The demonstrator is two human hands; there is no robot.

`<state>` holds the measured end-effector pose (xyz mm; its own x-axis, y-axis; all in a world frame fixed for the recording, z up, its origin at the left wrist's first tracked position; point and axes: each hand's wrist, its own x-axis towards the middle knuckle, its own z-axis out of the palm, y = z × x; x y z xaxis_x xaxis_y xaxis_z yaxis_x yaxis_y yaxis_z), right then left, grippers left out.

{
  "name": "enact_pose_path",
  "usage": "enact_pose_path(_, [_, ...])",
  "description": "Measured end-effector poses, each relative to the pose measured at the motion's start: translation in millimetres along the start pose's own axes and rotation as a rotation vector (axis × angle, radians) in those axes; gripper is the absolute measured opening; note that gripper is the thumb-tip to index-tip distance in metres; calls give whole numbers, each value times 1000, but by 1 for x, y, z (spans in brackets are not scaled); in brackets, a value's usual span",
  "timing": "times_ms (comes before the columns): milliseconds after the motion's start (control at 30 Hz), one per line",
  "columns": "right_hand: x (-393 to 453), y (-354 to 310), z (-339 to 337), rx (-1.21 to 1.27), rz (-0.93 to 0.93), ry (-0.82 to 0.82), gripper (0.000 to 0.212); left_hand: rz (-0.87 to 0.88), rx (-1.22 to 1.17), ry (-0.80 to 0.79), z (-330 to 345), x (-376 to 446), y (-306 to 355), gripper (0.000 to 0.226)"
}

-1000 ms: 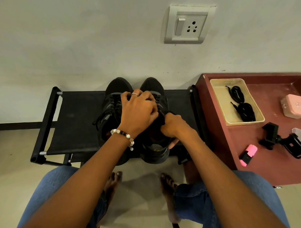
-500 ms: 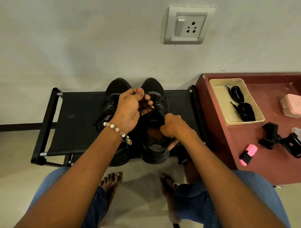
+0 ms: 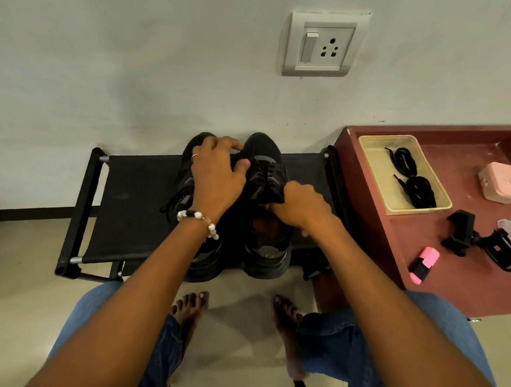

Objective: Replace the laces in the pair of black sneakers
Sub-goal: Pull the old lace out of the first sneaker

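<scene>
Here, my left hand lies spread over the toe of the left sneaker, fingers fairly straight and gripping nothing, thumb reaching toward the right sneaker. My right hand is curled, pinching that shoe's tongue near the collar. Both black sneakers stand side by side on the black surface, toes to the wall, still laced. On the red table to my right, a shallow beige tray holds two coiled black laces, one nearer the wall, one nearer me.
</scene>
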<state>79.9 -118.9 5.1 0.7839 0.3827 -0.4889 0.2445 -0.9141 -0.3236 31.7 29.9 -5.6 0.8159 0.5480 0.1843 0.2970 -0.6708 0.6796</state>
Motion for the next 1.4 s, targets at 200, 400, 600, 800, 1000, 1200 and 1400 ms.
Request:
enact_pose_path(200, [2,-6,-5,39,-247,274,39,-151,140,-361,-7,-22,13,29])
enact_pose_path(400, [2,-8,1,-35,-296,395,24,-196,302,-555,8,-47,21,27])
enact_pose_path(600, [8,-4,8,30,-276,455,10,-301,214,-496,18,-52,20,29])
enact_pose_path(800, [20,5,2,655,72,359,16,-337,185,-471,21,-51,19,26])
enact_pose_path(1000, [19,3,-11,819,-20,251,20,-324,187,-431,21,-51,17,27])
enact_pose_path(1200, [8,-6,-5,-60,-374,343,16,-292,206,-401,22,-49,21,27])
enact_pose_path(1400, [6,-6,-9,306,-276,358,19,-283,215,-378,32,-50,13,23])
